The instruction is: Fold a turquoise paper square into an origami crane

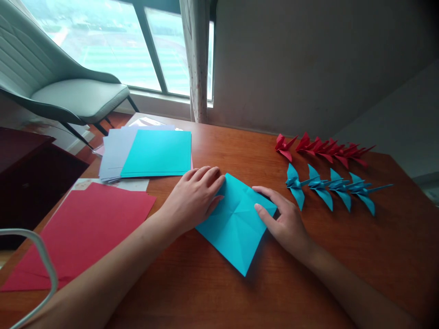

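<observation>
A square sheet of blue origami paper (236,219) with crossing creases lies turned cornerwise on the table, one corner pointing at me and its right side slightly raised. My left hand (197,196) grips its left part, fingers bent together and the thumb over the edge. At the right corner, my right hand (283,219) holds the sheet, thumb on top and index finger along the far edge; the other fingers are partly hidden. To the right stand a row of blue paper cranes (325,185) and, behind it, a row of red paper cranes (322,148).
Flat blue sheets (157,153) lie over white sheets (115,153) at the far left of the wooden table (236,148). Red sheets (96,224) spread along the left side. A pale cable (46,260) loops in the lower left. A chair (78,96) stands by the window.
</observation>
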Demonstrator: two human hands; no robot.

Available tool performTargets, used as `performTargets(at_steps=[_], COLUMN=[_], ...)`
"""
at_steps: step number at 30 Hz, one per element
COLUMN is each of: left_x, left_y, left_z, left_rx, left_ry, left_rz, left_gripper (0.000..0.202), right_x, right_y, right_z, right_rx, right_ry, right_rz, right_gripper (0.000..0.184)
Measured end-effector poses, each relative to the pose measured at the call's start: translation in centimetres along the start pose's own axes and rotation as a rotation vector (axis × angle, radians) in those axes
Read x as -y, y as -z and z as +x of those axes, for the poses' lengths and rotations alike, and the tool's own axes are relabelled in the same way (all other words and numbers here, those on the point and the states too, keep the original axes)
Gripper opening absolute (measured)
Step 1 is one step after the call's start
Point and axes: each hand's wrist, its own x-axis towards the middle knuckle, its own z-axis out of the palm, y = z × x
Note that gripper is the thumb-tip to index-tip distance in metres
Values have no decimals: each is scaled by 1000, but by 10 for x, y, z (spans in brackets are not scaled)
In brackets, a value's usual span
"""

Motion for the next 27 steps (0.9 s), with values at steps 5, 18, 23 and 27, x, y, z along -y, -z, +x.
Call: performTargets(at_steps=[5, 18, 23, 27], left_x=[2, 3, 4, 5], left_y=[-1, 0, -1, -2], left_z=[-1, 0, 0, 1], left_rx=[2, -5, -20, -20], left_ry=[-3, -24, -32, -36], left_rz=[-16, -22, -15, -19], left_gripper=[46, 49, 49, 49], right_x=[-2, 3, -2, 1], right_y=[-3, -5, -5, -2], right_z=[-2, -3, -8, -6], right_rx=[-25, 39, 88, 108], right_ry=[-7, 288, 435, 605], right_rz=[24, -104, -242, -404], right_gripper=[39, 33, 45, 43])
